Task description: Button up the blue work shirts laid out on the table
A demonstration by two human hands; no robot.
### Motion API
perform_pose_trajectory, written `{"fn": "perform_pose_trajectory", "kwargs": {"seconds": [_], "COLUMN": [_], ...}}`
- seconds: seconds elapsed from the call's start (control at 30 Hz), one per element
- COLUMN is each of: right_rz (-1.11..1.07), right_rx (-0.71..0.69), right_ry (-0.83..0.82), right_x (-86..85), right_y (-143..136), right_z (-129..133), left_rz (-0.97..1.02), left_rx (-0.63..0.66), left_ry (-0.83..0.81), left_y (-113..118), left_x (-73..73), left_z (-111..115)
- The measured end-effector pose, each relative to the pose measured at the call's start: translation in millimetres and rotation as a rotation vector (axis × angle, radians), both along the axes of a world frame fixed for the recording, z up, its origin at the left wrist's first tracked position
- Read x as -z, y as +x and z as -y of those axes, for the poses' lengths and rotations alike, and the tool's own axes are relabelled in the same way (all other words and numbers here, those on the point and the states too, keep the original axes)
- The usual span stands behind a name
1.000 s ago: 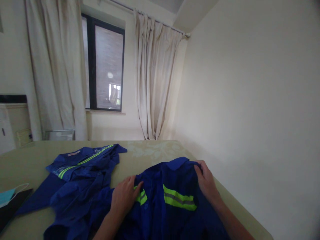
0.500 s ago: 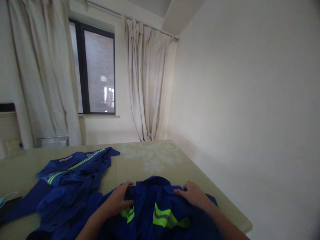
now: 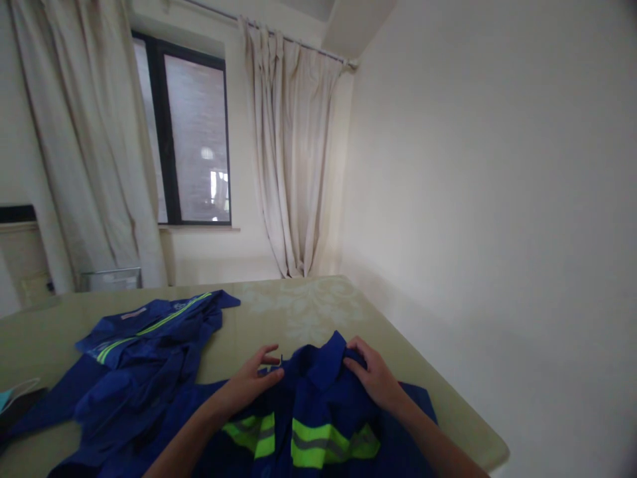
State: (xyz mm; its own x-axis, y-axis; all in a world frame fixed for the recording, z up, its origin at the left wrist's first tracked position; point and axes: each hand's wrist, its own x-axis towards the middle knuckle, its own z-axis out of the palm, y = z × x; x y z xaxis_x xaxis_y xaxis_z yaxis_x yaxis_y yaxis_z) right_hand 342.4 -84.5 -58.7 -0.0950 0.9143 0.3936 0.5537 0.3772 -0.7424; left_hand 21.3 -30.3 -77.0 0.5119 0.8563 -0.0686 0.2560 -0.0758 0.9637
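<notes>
A dark blue work jacket (image 3: 327, 406) with yellow-green and grey reflective bands lies front up before me, its collar (image 3: 326, 362) partly raised. My right hand (image 3: 374, 380) grips the fabric at the right side of the collar, thumb in front and fingers over the edge. On the collar's other side, my left hand (image 3: 247, 384) hovers at the shoulder with thumb and fingers apart. The lower jacket runs out of view at the bottom.
A second blue garment (image 3: 144, 372) with thin yellow-green stripes lies crumpled at left on the pale green table (image 3: 293, 318). A dark item (image 3: 22, 408) with a white loop sits at the far left. A wall (image 3: 478, 232) rises along the right side.
My right hand has moved left and up to the collar and taken hold there, raising its right side. My left hand has come up off the jacket front, fingers spreading.
</notes>
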Motion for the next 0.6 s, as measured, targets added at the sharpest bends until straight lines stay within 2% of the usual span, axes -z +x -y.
{"fn": "perform_pose_trajectory", "kwargs": {"seconds": [0.1, 0.17, 0.2, 0.27, 0.37, 0.43, 0.47, 0.5, 0.57, 0.6], "right_rz": [-0.065, -0.068, -0.056, 0.001, 0.185, 0.339, 0.410, 0.461, 0.443, 0.423], "right_rx": [-0.026, -0.014, 0.007, 0.048, 0.051, 0.082, 0.129, 0.218, 0.326, 0.374], "right_ry": [-0.012, -0.026, -0.018, 0.035, 0.165, 0.263, 0.308, 0.349, 0.396, 0.420], "right_x": [-15.3, -24.1, -27.4, -31.9, -44.3, -67.4, -84.3, -103.7, -143.4, -159.8], "right_y": [-4, -6, -6, -7, -11, -18, -23, -27, -37, -40], "right_z": [10, 25, 35, 54, 63, 42, 23, 0, -49, -72], "left_rz": [-0.042, -0.121, -0.154, -0.186, -0.194, -0.238, -0.257, -0.252, -0.199, -0.157], "left_rx": [0.129, 0.161, 0.153, 0.093, -0.159, -0.320, -0.401, -0.534, -0.835, -0.900], "left_ry": [-0.199, -0.164, -0.073, 0.210, 0.664, 0.878, 0.963, 1.032, 1.076, 1.068], "left_y": [3, 0, -2, -11, -26, -30, -30, -27, -17, -11], "left_x": [6.2, 1.0, -4.3, -19.1, -52.5, -85.3, -104.5, -124.2, -160.3, -174.1], "left_z": [4, 17, 26, 45, 61, 50, 38, 22, -11, -25]}}
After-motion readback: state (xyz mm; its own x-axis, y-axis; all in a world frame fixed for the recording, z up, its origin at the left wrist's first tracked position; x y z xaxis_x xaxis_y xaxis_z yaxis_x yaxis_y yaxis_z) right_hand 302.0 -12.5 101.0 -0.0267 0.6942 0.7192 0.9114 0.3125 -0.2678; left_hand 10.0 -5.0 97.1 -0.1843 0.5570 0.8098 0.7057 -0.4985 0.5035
